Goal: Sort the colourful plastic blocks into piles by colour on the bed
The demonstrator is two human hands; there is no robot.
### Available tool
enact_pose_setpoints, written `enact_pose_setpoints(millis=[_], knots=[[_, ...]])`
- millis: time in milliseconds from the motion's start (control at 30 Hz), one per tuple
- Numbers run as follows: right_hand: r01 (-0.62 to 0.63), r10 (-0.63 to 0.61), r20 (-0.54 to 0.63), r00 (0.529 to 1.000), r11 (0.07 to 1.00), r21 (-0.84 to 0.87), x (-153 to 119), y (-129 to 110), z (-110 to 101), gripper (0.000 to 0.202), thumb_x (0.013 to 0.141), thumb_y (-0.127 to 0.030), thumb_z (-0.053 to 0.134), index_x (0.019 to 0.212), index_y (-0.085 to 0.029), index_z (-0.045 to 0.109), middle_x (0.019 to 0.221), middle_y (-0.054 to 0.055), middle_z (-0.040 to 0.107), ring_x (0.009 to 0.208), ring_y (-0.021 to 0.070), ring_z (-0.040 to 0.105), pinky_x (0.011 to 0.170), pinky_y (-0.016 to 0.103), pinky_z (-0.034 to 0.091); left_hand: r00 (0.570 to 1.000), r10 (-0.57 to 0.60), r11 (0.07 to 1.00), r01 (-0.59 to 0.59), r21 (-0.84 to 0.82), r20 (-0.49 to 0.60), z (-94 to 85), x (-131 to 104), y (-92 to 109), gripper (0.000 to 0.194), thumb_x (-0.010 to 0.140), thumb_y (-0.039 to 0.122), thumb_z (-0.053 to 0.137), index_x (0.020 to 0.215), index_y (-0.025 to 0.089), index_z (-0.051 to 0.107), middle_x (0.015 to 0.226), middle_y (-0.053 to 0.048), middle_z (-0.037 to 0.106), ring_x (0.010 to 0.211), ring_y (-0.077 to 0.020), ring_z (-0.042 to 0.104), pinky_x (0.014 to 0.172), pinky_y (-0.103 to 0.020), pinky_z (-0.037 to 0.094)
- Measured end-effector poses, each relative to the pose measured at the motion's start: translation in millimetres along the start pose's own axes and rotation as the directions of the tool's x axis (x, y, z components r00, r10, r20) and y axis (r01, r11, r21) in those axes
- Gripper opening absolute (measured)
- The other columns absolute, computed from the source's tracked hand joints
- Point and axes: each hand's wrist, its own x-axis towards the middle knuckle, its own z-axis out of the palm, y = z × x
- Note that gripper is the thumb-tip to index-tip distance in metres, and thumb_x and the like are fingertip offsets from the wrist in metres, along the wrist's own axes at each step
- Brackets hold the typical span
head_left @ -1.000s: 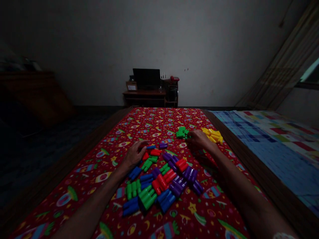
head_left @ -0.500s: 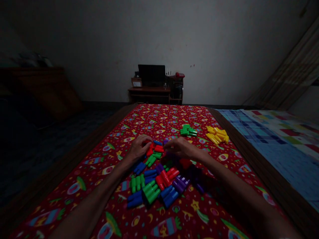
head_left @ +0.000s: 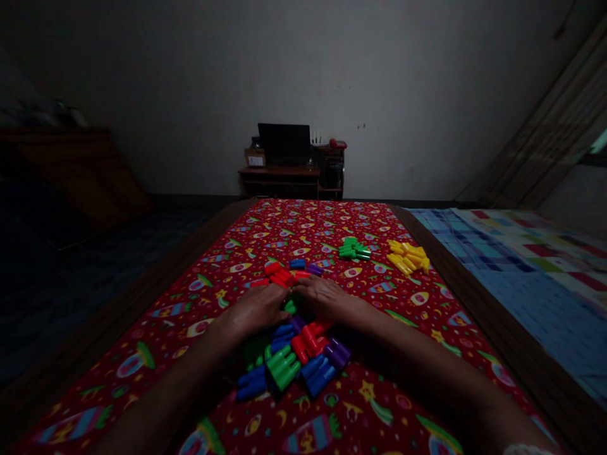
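Observation:
Both my hands work over a heap of plastic peg-shaped building blocks. My left hand (head_left: pixel 263 308) is curled, with thumb and fingertips closed about a green block (head_left: pixel 291 308), mostly hidden beneath. My right hand (head_left: pixel 327 297) meets it from the other side; its fingers stretch left over the heap, and I see nothing held in them. Just beyond are red blocks (head_left: pixel 279 274), a blue block (head_left: pixel 297 264) and a purple block (head_left: pixel 315 270). On the near side lie a large green block (head_left: pixel 283 368), red blocks (head_left: pixel 309 339), blue blocks (head_left: pixel 318 374) and a purple block (head_left: pixel 337 352).
A green pile (head_left: pixel 354 249) and a yellow pile (head_left: pixel 408 256) lie apart at the far right of the red patterned cloth (head_left: pixel 303 221). Beyond the cloth stands a desk (head_left: pixel 279 172) with a monitor (head_left: pixel 284 143). Blue and checked bedding (head_left: pixel 484 272) extends at right.
Both hands have come nearer to me and closer together, from the heap's far edge to its middle. The far red and blue blocks are uncovered. The view has shifted slightly.

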Motion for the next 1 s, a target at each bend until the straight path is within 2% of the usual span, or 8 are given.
enact_pose_setpoints(millis=[133,333,567,700,800,900,933,1000], knots=[[-0.052,0.053,0.008,0.999,0.999,-0.012,-4.8,-2.2,-3.8,0.025,0.09,-0.012,0.049,0.113,-0.014,0.057,0.107,0.011,0.062,0.095,0.0179,0.056,0.08,0.029,0.043,0.998,0.065,0.996,-0.064,-0.064,0.01,-0.3,0.5,-6.5,0.02,0.081,0.03,0.054,0.096,0.019,0.061,0.101,-0.008,0.069,0.093,-0.0233,0.065,0.076,-0.029,0.048],[-0.149,0.151,0.1,0.984,0.989,-0.022,0.8,0.2,-29.5,0.015,0.086,-0.014,0.053,0.097,-0.015,0.064,0.091,0.009,0.066,0.081,0.0166,0.059,0.066,0.025,0.037,0.996,0.076,0.973,-0.084,-0.215,-0.043,-5.6,2.6,-21.7,0.019,0.082,0.036,0.052,0.089,0.022,0.063,0.091,-0.003,0.069,0.083,-0.0205,0.064,0.068,-0.026,0.045],[-0.174,0.175,0.098,0.98,0.985,-0.02,-1.8,1.4,-24.7,0.026,0.086,-0.027,0.06,0.109,-0.015,0.064,0.094,0.01,0.068,0.083,0.0175,0.058,0.065,0.024,0.034,0.99,0.126,0.948,-0.14,-0.285,-0.069,-0.5,7.9,-24.5,0.022,0.08,0.034,0.052,0.093,0.021,0.064,0.091,-0.003,0.07,0.083,-0.0189,0.063,0.072,-0.025,0.045],[-0.192,0.174,0.137,0.975,0.972,0.131,1.2,1.6,-37.8,0.021,0.082,-0.024,0.062,0.099,-0.015,0.068,0.079,0.004,0.066,0.067,0.0122,0.054,0.058,0.022,0.03,0.992,0.113,0.952,-0.123,-0.279,-0.051,-3.2,6.6,-25.8,0.022,0.081,0.036,0.049,0.088,0.021,0.064,0.088,-0.003,0.068,0.08,-0.019,0.063,0.069,-0.025,0.045],[-0.288,0.269,0.107,0.957,0.919,0.269,1.1,14.0,-57.4,0.02,0.078,-0.021,0.063,0.096,-0.014,0.07,0.075,0.001,0.065,0.064,0.0099,0.053,0.056,0.019,0.032,0.993,0.083,0.966,-0.102,-0.238,-0.089,-2.2,6.6,-28.5,0.025,0.082,0.04,0.049,0.089,0.02,0.063,0.088,-0.004,0.067,0.077,-0.0196,0.062,0.066,-0.026,0.044],[-0.377,0.408,-0.024,0.913,0.864,0.335,-7.1,42.7,-74.7,0.018,0.076,-0.021,0.064,0.089,-0.013,0.072,0.074,0.001,0.066,0.066,0.0112,0.056,0.058,0.02,0.035,0.989,0.092,0.969,-0.116,-0.219,-0.119,1.5,7.7,-31.1,0.027,0.082,0.042,0.048,0.091,0.02,0.062,0.088,-0.004,0.067,0.077,-0.0198,0.062,0.066,-0.026,0.045],[-0.412,0.469,-0.095,0.878,0.842,0.347,-11.9,54.9,-78.2,0.017,0.076,-0.022,0.064,0.089,-0.013,0.072,0.075,0.001,0.066,0.068,0.012,0.057,0.059,0.02,0.037,0.988,0.096,0.968,-0.122,-0.218,-0.124,2.7,8.1,-31.6,0.027,0.082,0.042,0.049,0.092,0.02,0.063,0.089,-0.004,0.067,0.078,-0.0199,0.063,0.067,-0.026,0.045],[-0.504,0.6,-0.263,0.755,0.789,0.352,-23.9,79.8,-80.5,0.018,0.077,-0.023,0.062,0.09,-0.015,0.071,0.078,0.002,0.069,0.071,0.0139,0.061,0.063,0.021,0.041,0.986,0.098,0.968,-0.126,-0.219,-0.133,4.1,8.6,-31.8,0.028,0.081,0.041,0.05,0.095,0.021,0.063,0.092,-0.005,0.068,0.082,-0.0206,0.063,0.07,-0.027,0.046]])
